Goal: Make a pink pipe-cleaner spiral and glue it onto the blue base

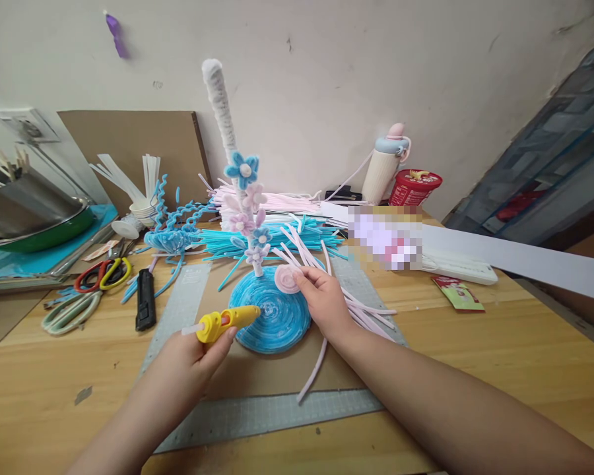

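My left hand [205,353] is closed around a yellow hot glue gun [228,322], whose nozzle points right over a blue coiled disc [272,330]. A glue stick pokes out of the gun's rear. Between the thumb and fingers of my right hand [321,297] is a small pink coiled pipe-cleaner disc [287,279], held above the blue disc's back right part. From the blue disc's back edge rises a white wrapped stem [221,105], leaning slightly left, with blue, pink and lilac pipe-cleaner flowers [242,169] along its lower half.
Pink pipe cleaners [361,310] lie beside my right forearm, blue ones [277,237] behind. A cutting mat [228,419] and cardboard sit underneath. Left are scissors [92,290], a black cutter [145,300] and a metal pot [30,204]. A bottle [383,168] and red tub [416,187] stand back right.
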Demonstrator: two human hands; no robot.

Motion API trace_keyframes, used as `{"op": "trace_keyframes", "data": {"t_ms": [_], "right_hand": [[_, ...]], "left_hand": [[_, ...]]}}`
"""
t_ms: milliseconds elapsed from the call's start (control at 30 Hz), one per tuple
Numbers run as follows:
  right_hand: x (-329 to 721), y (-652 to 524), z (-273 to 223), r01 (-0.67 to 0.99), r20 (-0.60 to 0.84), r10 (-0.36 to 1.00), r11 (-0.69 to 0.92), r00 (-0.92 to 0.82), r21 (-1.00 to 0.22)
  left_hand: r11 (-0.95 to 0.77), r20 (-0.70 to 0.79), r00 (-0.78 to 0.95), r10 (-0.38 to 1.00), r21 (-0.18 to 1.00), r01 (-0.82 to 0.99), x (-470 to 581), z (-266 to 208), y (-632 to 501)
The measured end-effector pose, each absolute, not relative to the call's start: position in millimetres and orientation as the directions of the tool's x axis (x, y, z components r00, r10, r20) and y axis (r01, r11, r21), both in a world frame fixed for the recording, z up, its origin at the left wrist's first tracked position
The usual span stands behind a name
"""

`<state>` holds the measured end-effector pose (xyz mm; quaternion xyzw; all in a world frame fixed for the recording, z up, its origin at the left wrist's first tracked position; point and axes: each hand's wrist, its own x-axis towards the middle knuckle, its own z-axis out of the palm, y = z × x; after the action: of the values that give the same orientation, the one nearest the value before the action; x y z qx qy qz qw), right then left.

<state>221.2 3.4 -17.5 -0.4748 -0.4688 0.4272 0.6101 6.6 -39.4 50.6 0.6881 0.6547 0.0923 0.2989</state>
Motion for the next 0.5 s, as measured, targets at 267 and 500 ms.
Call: {"op": "trace_keyframes", "data": {"t_ms": [267,500], "right_hand": [[221.7,2.6,-18.5,-0.081,0.188,0.967,0.204,0.172,-0.976],[221.8,2.3,-17.7,-0.069,0.162,0.971,0.176,0.178,-0.982]], "left_hand": [[-0.024,-0.185,0.138,0.973,0.511,0.859,10.6,63.8,-36.8],[0.255,-0.438,0.095,0.894,0.672,0.695,-1.6,71.9,-26.7]]}}
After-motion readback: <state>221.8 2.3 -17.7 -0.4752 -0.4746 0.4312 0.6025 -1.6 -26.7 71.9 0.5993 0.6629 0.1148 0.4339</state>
